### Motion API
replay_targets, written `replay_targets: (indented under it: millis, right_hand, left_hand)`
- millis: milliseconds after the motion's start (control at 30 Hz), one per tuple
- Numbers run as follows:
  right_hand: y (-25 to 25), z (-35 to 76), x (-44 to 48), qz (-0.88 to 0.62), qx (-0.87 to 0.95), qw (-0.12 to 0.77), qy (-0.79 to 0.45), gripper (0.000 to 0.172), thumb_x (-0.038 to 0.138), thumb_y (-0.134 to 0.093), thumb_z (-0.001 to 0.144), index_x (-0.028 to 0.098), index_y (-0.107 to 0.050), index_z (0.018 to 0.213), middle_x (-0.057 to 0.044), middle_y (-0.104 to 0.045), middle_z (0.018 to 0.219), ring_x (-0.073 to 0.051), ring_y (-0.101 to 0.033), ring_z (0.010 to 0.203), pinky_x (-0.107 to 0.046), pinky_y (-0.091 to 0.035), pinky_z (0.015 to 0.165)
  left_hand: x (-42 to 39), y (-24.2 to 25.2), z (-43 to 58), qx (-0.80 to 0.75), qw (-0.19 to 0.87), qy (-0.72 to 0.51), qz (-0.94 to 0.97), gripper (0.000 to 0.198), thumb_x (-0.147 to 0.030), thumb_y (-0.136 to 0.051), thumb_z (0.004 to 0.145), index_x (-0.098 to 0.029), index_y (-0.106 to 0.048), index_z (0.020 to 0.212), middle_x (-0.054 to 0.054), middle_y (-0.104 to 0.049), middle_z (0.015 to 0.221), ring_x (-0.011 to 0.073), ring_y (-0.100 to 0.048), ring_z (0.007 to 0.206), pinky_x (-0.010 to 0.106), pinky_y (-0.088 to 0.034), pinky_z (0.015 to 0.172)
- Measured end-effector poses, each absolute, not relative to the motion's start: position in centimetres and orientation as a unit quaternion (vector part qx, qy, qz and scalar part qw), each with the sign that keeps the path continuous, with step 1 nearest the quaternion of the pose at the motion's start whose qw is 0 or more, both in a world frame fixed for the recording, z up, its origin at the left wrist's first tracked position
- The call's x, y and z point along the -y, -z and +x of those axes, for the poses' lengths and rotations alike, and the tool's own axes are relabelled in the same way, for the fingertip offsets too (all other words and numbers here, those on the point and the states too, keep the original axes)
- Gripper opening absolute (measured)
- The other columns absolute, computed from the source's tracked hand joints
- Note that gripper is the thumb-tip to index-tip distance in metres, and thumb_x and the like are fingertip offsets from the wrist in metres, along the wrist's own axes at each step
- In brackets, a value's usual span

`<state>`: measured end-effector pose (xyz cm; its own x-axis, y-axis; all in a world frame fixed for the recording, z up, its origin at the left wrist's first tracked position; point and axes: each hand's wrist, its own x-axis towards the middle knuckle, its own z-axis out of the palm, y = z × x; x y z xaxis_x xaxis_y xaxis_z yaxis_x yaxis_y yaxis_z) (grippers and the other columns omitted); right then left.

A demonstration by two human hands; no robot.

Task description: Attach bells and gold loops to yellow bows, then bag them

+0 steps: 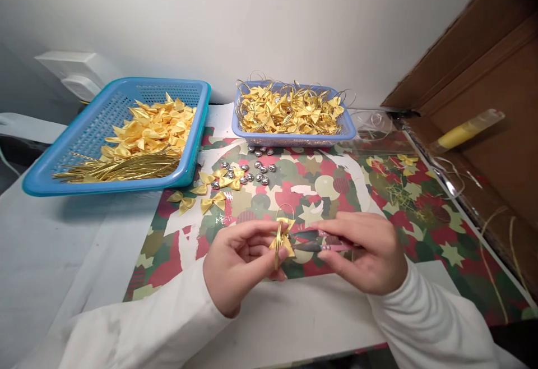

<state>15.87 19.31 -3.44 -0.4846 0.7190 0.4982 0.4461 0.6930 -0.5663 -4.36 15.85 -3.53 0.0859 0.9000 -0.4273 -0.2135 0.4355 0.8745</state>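
Observation:
My left hand [239, 262] pinches a small gold ribbon bow [282, 235] with a thin gold cord loop, held upright over the patterned mat [420, 229]. My right hand [361, 251] is closed on a slim pink-handled tool [321, 245] whose dark tip points at the bow. Both hands sit near the table's front edge, in white sleeves. Loose gold bows [212, 187] and several small silver beads [256, 167] lie on the mat just beyond my hands.
A large blue basket [63, 158] at the left holds gold bows and cut gold cords. A smaller blue basket [294, 136] at the back holds bows with loops. A yellow tube [464, 132] lies in the cardboard box [496, 77] on the right.

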Motion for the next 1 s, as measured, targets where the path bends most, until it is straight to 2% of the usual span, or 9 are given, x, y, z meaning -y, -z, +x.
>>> replay_targets:
  millis: [100, 300, 633, 933, 1000]
  right_hand:
    - [3.6, 15.6, -19.2, -0.328, 0.856, 0.37, -0.152, 0.022, 0.022, -0.064, 0.077, 0.017, -0.066, 0.099, 0.001, -0.065, 0.061, -0.009, -0.05, 0.046, -0.022, -0.037, 0.044]
    - [3.9, 15.6, -18.9, -0.32, 0.869, 0.366, -0.094, 0.024, 0.024, -0.067, 0.077, 0.016, -0.065, 0.1, 0.001, -0.063, 0.058, -0.01, -0.05, 0.047, -0.024, -0.036, 0.045]
    - [3.8, 15.7, -18.7, -0.307, 0.88, 0.359, -0.053, 0.019, 0.023, -0.064, 0.08, 0.017, -0.067, 0.098, 0.001, -0.061, 0.058, -0.01, -0.051, 0.048, -0.025, -0.034, 0.046]
    - [3.8, 15.7, -18.6, -0.292, 0.889, 0.348, -0.054, 0.015, 0.021, -0.064, 0.08, 0.016, -0.067, 0.094, 0.002, -0.058, 0.056, -0.009, -0.049, 0.047, -0.025, -0.033, 0.045]
    - [3.8, 15.7, -18.7, -0.3, 0.88, 0.362, -0.067, 0.015, 0.022, -0.064, 0.08, 0.016, -0.066, 0.094, 0.001, -0.06, 0.057, -0.009, -0.05, 0.047, -0.024, -0.035, 0.046]
  left_hand:
    - [-15.8, 3.7, -4.5, -0.517, 0.664, -0.419, 0.341, 0.032, -0.025, -0.08, 0.062, -0.014, -0.068, 0.09, 0.002, -0.07, 0.064, 0.0116, -0.062, 0.043, 0.02, -0.053, 0.043]
    - [-16.0, 4.6, -5.2, -0.459, 0.671, -0.407, 0.417, 0.024, -0.019, -0.072, 0.071, -0.017, -0.068, 0.095, 0.003, -0.072, 0.068, 0.0144, -0.066, 0.049, 0.023, -0.057, 0.047]
    - [-15.7, 4.8, -5.2, -0.441, 0.64, -0.43, 0.46, 0.022, -0.012, -0.069, 0.074, -0.02, -0.068, 0.095, 0.0, -0.073, 0.07, 0.0122, -0.066, 0.048, 0.02, -0.055, 0.047]
    - [-15.7, 4.9, -5.2, -0.461, 0.632, -0.408, 0.472, 0.022, -0.015, -0.067, 0.076, -0.018, -0.065, 0.098, 0.002, -0.073, 0.071, 0.0134, -0.066, 0.049, 0.024, -0.056, 0.048]
    - [-15.7, 4.9, -5.3, -0.464, 0.629, -0.404, 0.474, 0.017, -0.016, -0.067, 0.076, -0.017, -0.065, 0.092, 0.001, -0.071, 0.069, 0.0132, -0.066, 0.049, 0.023, -0.055, 0.048]
